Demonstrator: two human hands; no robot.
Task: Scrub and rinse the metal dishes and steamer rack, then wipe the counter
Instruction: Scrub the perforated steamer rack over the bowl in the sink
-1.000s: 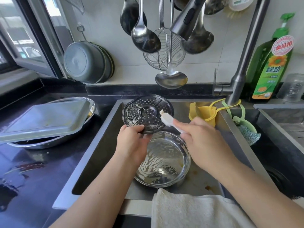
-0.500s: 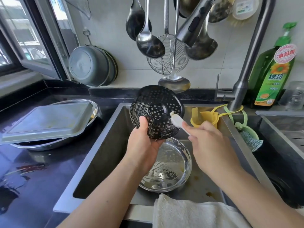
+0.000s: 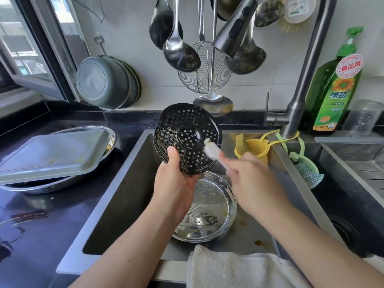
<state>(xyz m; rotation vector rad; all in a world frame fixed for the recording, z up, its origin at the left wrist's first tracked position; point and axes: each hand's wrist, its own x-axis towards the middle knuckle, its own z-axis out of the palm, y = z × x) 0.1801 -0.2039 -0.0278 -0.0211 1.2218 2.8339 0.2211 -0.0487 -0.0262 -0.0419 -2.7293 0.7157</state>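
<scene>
My left hand (image 3: 174, 181) grips the lower rim of the round perforated steamer rack (image 3: 187, 129) and holds it tilted upright above the sink (image 3: 116, 192). My right hand (image 3: 255, 181) holds a small white brush (image 3: 212, 150) whose head touches the rack's right side; the hand is blurred. Below both hands a round metal dish (image 3: 209, 213) streaked with suds lies on the sink floor. On the dark counter to the left, a square metal tray (image 3: 52, 152) rests across a wide metal basin (image 3: 37, 188).
The faucet neck (image 3: 301, 96) rises at the right, its spray head (image 3: 232, 32) hanging above the rack among ladles and a wire skimmer (image 3: 204, 73). A green detergent bottle (image 3: 334, 90), a yellow cup (image 3: 253, 148) and a green scrubber (image 3: 307, 173) stand right. A white towel (image 3: 234, 269) drapes the front edge.
My left hand lifted the steamer rack from lying over the dish and turned it upright. My right hand kept the brush against it and moved slightly.
</scene>
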